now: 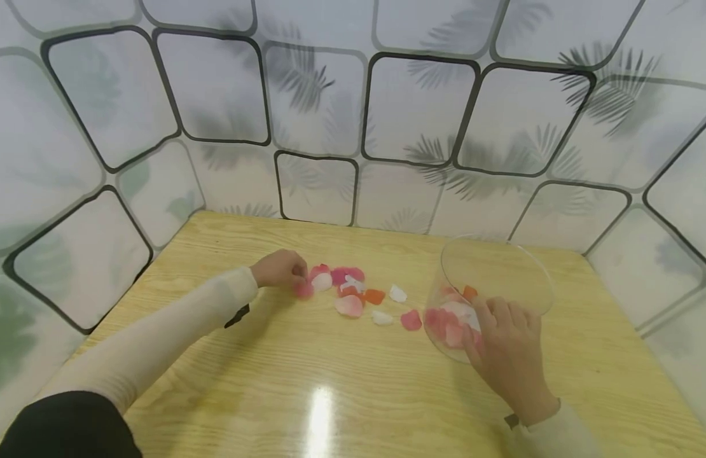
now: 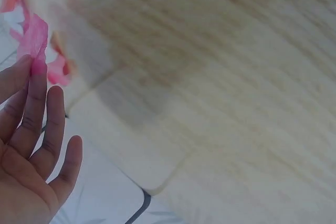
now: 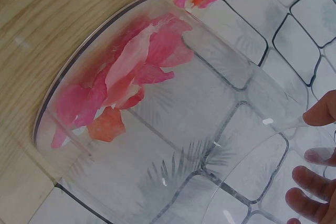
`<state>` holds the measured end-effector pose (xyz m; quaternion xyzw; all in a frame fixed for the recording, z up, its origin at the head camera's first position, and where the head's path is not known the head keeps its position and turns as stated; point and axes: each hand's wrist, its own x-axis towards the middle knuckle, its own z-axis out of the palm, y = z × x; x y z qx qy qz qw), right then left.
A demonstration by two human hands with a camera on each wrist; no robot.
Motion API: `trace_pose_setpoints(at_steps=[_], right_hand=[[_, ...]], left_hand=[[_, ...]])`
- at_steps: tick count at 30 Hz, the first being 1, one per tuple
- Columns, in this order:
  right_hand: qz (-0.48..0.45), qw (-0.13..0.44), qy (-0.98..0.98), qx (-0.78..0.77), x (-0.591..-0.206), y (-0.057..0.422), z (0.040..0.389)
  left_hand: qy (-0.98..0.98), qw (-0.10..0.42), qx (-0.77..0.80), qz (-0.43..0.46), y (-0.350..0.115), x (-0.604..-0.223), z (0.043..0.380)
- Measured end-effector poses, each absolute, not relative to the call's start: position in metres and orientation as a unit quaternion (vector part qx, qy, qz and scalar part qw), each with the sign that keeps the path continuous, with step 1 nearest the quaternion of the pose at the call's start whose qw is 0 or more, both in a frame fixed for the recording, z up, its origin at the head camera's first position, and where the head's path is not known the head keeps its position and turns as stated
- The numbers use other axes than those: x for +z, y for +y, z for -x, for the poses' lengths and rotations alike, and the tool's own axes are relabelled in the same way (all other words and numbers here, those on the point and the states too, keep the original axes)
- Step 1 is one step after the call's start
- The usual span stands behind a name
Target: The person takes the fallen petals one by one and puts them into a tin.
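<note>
My left hand pinches a pink petal between thumb and fingertip at the left end of a loose group of petals. These are pink, white and orange and lie flat on the table, some overlapping. To their right stands a clear round container, a heap of pink, white and orange petals on its bottom. My right hand holds the container at its near right rim. In the right wrist view its thumb and fingertips show at the rim, partly through the clear wall.
The light wooden table runs back to a patterned cloth wall with rounded squares and leaf prints, which also closes both sides. Single petals, one white and one dark pink, lie close to the container's left side.
</note>
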<state>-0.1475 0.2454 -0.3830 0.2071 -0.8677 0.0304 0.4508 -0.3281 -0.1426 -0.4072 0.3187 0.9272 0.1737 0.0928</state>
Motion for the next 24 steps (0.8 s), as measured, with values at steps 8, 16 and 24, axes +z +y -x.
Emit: trace_pose_setpoints(at_steps=[8, 16, 24], right_hand=[[-0.204, 0.434, -0.878, 0.022, -0.382, 0.246, 0.146], [-0.201, 0.432, -0.879, 0.017, -0.379, 0.247, 0.144], [-0.205, 0.455, -0.866, 0.025, -0.38, 0.245, 0.147]], left_hand=[[0.919, 0.05, 0.232, -0.315, -0.117, -0.357, 0.31], [0.887, -0.03, 0.309, -0.343, -0.042, -0.304, 0.292], [0.85, -0.052, 0.32, -0.415, 0.038, -0.28, 0.277]])
